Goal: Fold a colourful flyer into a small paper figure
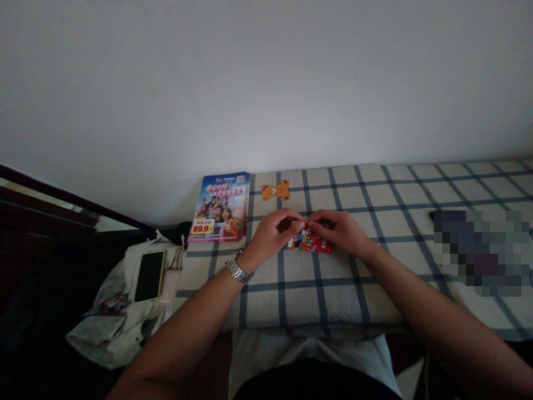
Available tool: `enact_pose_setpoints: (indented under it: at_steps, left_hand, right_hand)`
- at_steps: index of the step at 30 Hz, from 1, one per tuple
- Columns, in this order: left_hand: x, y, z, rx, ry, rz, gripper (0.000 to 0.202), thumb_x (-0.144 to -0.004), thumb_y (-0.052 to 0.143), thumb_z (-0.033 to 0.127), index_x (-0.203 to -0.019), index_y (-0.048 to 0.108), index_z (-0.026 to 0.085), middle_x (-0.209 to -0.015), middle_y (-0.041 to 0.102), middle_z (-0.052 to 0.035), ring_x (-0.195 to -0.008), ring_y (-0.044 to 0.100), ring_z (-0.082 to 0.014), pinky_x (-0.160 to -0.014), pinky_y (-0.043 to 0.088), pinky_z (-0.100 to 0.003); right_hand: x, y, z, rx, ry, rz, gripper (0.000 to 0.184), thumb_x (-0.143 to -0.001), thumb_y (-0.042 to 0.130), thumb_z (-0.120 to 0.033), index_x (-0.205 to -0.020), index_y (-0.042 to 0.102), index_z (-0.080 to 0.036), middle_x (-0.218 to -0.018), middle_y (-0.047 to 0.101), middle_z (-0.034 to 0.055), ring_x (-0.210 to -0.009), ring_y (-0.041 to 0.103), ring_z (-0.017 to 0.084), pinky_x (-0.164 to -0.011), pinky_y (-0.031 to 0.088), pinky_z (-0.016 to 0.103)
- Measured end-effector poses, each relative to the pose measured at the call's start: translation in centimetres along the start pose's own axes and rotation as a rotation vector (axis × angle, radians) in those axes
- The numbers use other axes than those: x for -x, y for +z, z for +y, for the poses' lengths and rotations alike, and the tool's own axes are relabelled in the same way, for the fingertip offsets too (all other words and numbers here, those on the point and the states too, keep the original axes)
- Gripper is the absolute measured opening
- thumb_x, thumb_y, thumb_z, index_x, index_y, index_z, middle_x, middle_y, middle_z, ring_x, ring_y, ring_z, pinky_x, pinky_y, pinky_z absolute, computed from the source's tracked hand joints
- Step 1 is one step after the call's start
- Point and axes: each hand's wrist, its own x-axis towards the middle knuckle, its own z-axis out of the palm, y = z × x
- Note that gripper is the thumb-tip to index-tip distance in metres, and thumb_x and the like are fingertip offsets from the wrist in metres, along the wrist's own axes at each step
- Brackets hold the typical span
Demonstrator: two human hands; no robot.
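A small red printed piece with colourful figures (318, 243) lies low over the checked cloth, in front of me. Whether it is a folded leaflet or a packet, I cannot tell. My left hand (280, 225), with a metal watch (239, 268) on its wrist, pinches its far edge between thumb and fingers. Close beside it, my right hand (338, 229) grips the same edge, and the fingertips of both hands nearly meet. The fingers hide the top of the piece. A stack of blue and pink flyers (220, 208) rests to the left of my left hand.
The checked cloth (341, 303) covers a table against a pale wall (291, 83). Behind my hands is a brown bear figure (275, 191). A phone (150, 276) lies on a white bag (112, 333) at the left. A blurred dark object (478, 250) lies at the right.
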Motion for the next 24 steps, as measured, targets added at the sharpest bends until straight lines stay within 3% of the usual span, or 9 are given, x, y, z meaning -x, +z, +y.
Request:
enact_pose_setpoints:
  at_steps: [8, 13, 18, 24]
  left_hand:
    - [-0.03, -0.14, -0.44, -0.076, -0.016, 0.072, 0.015, -0.100, 0.068, 0.033, -0.097, 0.071, 0.019, -0.083, 0.069, 0.0000, -0.066, 0.056, -0.0117, -0.063, 0.044, -0.024]
    - [-0.07, -0.09, -0.52, -0.087, 0.010, 0.067, 0.014, -0.101, 0.066, 0.031, -0.097, 0.069, 0.019, -0.087, 0.070, -0.0007, -0.073, 0.062, -0.0131, -0.070, 0.049, -0.026]
    - [-0.06, -0.04, -0.27, -0.140, 0.099, 0.008, 0.015, -0.104, 0.065, 0.035, -0.101, 0.070, 0.021, -0.096, 0.074, -0.0019, -0.088, 0.069, -0.0160, -0.083, 0.053, -0.030]
    - [-0.11, -0.16, -0.49, -0.177, 0.105, 0.006, 0.018, -0.105, 0.063, 0.036, -0.096, 0.071, 0.022, -0.091, 0.074, -0.0014, -0.086, 0.068, -0.0167, -0.081, 0.052, -0.031]
  right_hand:
    - [-0.11, -0.06, -0.27, 0.000, 0.007, 0.028, 0.029, -0.101, 0.065, -0.047, -0.104, 0.078, -0.021, -0.098, 0.080, 0.0044, -0.086, 0.071, 0.021, -0.078, 0.053, 0.032]
    - [-0.17, -0.02, -0.23, 0.095, -0.009, 0.062, 0.028, -0.101, 0.065, -0.045, -0.100, 0.078, -0.020, -0.083, 0.076, 0.0018, -0.070, 0.065, 0.016, -0.065, 0.046, 0.028]
    - [-0.06, 0.12, -0.33, 0.137, -0.045, 0.065, 0.030, -0.103, 0.063, -0.046, -0.101, 0.079, -0.021, -0.081, 0.076, 0.0011, -0.066, 0.062, 0.015, -0.062, 0.044, 0.028]
    - [-0.07, 0.20, -0.10, 0.144, -0.012, 0.057, 0.035, -0.102, 0.063, -0.051, -0.103, 0.082, -0.022, -0.081, 0.079, 0.0022, -0.064, 0.063, 0.016, -0.059, 0.043, 0.029]
